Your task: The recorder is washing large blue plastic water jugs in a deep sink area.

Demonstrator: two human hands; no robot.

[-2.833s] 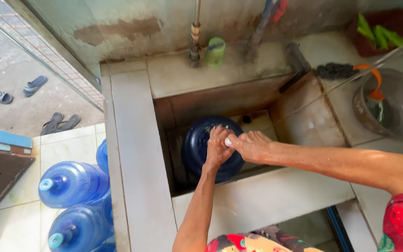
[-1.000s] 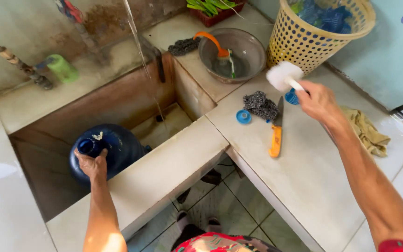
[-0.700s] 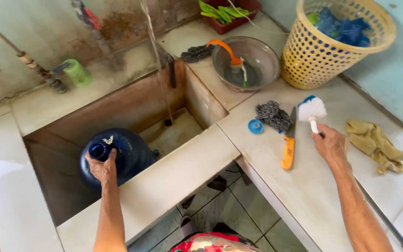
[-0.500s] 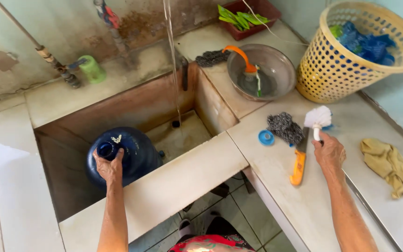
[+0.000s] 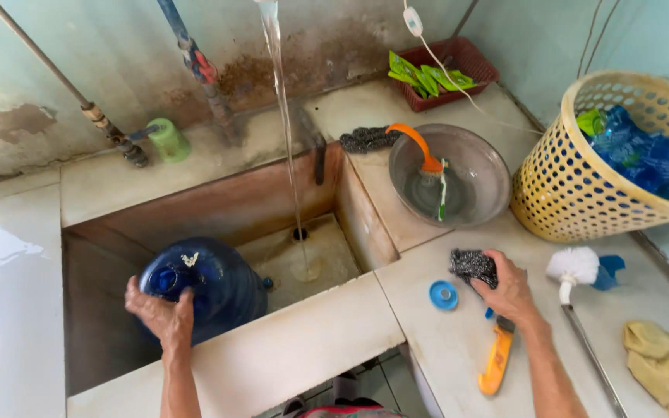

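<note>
Fingers of the left hand are curled over the neck end of the blue water jug, tipped in the sink at lower left of the frame. Right-hand fingers are closed on a dark steel scourer on the worktop, centre right. The jug is judged bulky, rigid and slippery when wet, best gripped at the neck; the scourer is light and springy.

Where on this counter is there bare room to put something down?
The near ledge in front of the sink is bare, and so is the long strip of counter left of the blue water jug. It is crowded by the right hand: scouring pad, blue cap, orange-handled tool, white brush, yellow cloth.
</note>
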